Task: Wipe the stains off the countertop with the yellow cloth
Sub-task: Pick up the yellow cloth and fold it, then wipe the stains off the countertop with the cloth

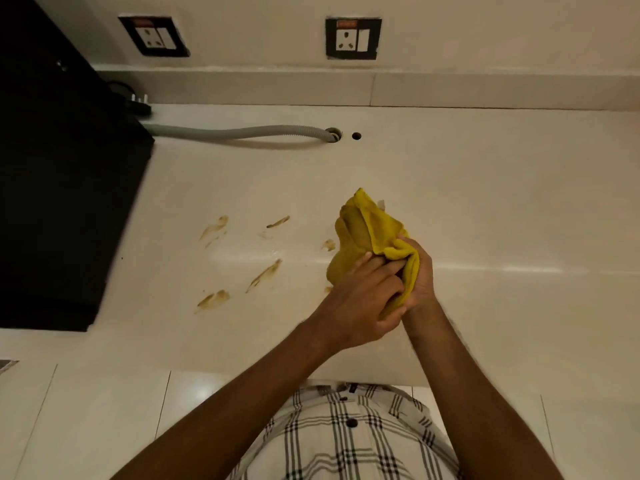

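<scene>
A bunched yellow cloth (367,230) is held above the cream countertop (485,209), right of centre. My left hand (360,303) and my right hand (420,275) are pressed together around its lower end, both gripping it. Several brown smeared stains lie on the countertop to the left of the cloth: one (216,226) far left, a thin one (278,221) beside it, a long streak (265,274) below, a blotch (213,299) lower left, and a small one (329,244) right by the cloth.
A black appliance (65,188) covers the left of the counter. A grey corrugated hose (239,132) runs from it into a hole (334,134); a smaller hole (356,135) is beside it. Two wall sockets (154,36) (353,38) sit above the backsplash.
</scene>
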A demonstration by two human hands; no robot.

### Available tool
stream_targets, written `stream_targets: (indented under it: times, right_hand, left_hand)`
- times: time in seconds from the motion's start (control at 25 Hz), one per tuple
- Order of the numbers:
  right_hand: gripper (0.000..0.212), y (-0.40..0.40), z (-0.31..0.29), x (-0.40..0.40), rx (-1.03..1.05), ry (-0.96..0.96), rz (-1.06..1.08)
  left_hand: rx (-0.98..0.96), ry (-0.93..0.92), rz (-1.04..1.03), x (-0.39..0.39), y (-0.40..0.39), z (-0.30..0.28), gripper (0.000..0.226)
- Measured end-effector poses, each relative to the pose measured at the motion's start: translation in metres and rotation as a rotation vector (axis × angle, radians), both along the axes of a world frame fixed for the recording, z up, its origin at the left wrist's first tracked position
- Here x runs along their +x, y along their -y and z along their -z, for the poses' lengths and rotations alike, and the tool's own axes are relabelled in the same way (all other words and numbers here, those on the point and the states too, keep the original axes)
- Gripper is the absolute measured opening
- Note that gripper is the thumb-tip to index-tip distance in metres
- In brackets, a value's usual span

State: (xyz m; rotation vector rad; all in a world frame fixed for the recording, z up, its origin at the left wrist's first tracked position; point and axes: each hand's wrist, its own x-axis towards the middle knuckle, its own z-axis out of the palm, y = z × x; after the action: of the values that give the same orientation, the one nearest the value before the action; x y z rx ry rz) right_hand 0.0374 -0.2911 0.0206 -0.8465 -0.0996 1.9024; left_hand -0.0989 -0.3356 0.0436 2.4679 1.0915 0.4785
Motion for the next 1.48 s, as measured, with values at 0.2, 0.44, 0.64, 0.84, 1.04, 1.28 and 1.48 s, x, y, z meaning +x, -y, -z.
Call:
stream_targets:
  times: [0.2, 0.44, 0.64, 0.84, 1.04, 1.28, 1.48]
  right_hand:
    - [0.044, 0.048, -0.005, -0.056, -0.036, 0.007, 0.083]
    - [0.091, 0.096, -0.006, -0.112, -0.037, 0.010, -0.052]
    - [0.033, 0.118, -0.012, -0.144, -0.065, 0.214, -0.104]
    - [0.043, 0.110, -0.020, -0.136, -0.108, 0.352, 0.017]
    - [0.038, 0.087, -0.040, -0.109, 0.268, 0.715, 0.053]
    - [0.078, 0.110, 0.052, -0.160, 0.972, 1.877, -0.789]
    - [0.115, 0.116, 0.071, -0.173, 0.826, 2.093, -0.839]
  left_hand:
    - [-0.063, 0.017, -0.248, -0.063, 0.033, 0.006, 0.039]
    - [-0.124, -0.042, -0.537, -0.100, 0.052, 0.014, 0.048]
    - [-0.206, 0.147, -0.459, -0.130, 0.045, -0.003, 0.039]
    - [-0.111, 0.288, -0.579, -0.189, 0.047, 0.009, 0.037]
    - [-0.177, 0.096, -0.923, -0.281, 0.075, 0.065, 0.049]
    - [-0.202, -0.180, -0.973, -0.313, 0.082, 0.102, 0.068]
    - [-0.165, -0.224, -0.912, -0.323, 0.079, 0.114, 0.066]
